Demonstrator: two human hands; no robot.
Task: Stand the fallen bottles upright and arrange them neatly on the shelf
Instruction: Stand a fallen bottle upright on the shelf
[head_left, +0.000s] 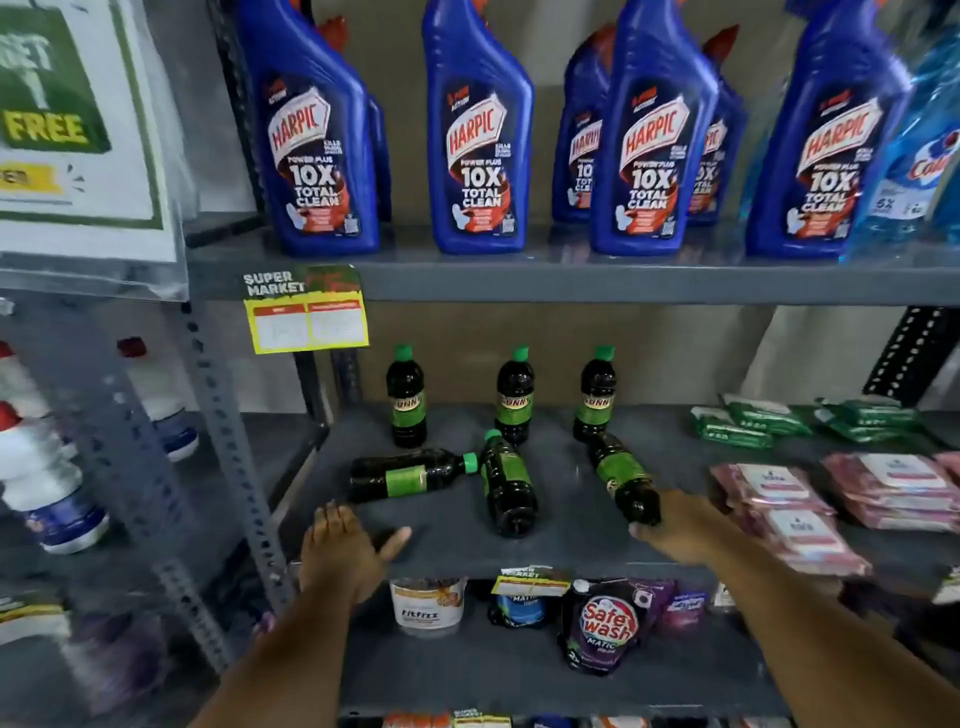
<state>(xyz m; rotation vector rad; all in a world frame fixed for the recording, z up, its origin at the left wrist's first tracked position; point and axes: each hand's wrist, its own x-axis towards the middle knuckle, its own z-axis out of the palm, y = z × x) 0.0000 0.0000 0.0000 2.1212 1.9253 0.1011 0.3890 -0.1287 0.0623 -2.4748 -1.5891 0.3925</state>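
On the grey middle shelf (452, 545), three dark bottles with green caps and labels stand upright at the back: left (406, 402), middle (514, 400), right (595, 397). Three more lie fallen in front. One fallen bottle (410, 475) lies sideways with its cap to the right. Another (506, 488) points its cap to the back. The right fallen bottle (621, 475) lies at a slant, its cap hidden behind the right upright one. My left hand (345, 551) hovers open at the shelf's front edge. My right hand (680, 525) wraps around the base of the right fallen bottle.
Blue Harpic bottles (480, 135) line the shelf above. Pink packs (789, 512) and green packs (753, 421) lie to the right on the same shelf. A tub (427, 605) and a Safewash pouch (605, 626) sit on the shelf below. White bottles (47, 483) stand on the rack at left.
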